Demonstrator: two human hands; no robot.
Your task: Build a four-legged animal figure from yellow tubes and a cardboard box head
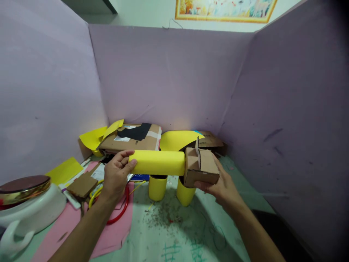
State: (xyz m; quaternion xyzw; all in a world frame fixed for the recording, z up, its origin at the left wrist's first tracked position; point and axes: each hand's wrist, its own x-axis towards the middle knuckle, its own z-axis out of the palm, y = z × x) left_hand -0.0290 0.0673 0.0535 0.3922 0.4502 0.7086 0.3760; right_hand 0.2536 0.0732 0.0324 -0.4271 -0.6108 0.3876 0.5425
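Observation:
A yellow paper-covered tube (158, 162) lies level above the table, resting on two short yellow upright tubes (157, 187). My left hand (116, 176) is wrapped round the long tube's left end. A small brown cardboard box shape (201, 167) sits at the tube's right end. My right hand (219, 187) grips this cardboard piece from below and the right side, thumb under it.
Purple partition walls (169, 76) close in the left, back and right. A flat cardboard box (131, 140) and yellow paper sheets (94, 137) lie at the back. A white bowl-like object with a gold-rimmed lid (24, 202), pink paper (114, 233), red and yellow rings (121, 214) and a cardboard scrap (82, 185) are at left.

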